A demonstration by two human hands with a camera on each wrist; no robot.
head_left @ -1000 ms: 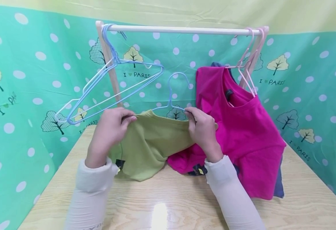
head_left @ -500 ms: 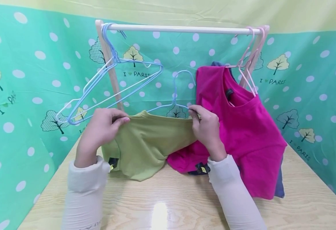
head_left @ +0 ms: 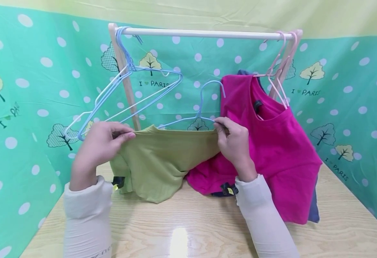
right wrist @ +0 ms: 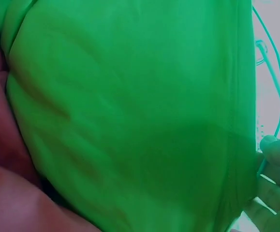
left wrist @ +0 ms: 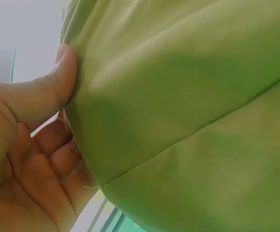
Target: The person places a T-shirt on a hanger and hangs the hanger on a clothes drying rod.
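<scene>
An olive-green shirt [head_left: 165, 154] hangs stretched between my two hands, its neckline along the top. My left hand [head_left: 101, 143] pinches its upper left edge; in the left wrist view the thumb [left wrist: 65, 72] lies over the cloth. A blue wire hanger [head_left: 201, 102] stands hook-up behind the neckline, its lower part hidden by the shirt. My right hand [head_left: 235, 141] pinches the shirt's upper right edge together with the hanger's right arm. In the right wrist view, the shirt [right wrist: 144, 116] fills most of the picture, with fingertips at its right edge.
A rack with a white bar [head_left: 201, 34] stands behind. Blue and white hangers [head_left: 131, 67] hang at its left. On its right, pink hangers [head_left: 280, 64] carry a magenta shirt [head_left: 278, 150] and a dark blue garment [head_left: 314, 202], close to my right hand. Below is a wooden table [head_left: 214, 229].
My left hand has moved left with the shirt's edge, pulling the cloth wider over the hanger. The hanger has shifted slightly right, its hook now overlapping the magenta shirt. My right hand moved slightly right.
</scene>
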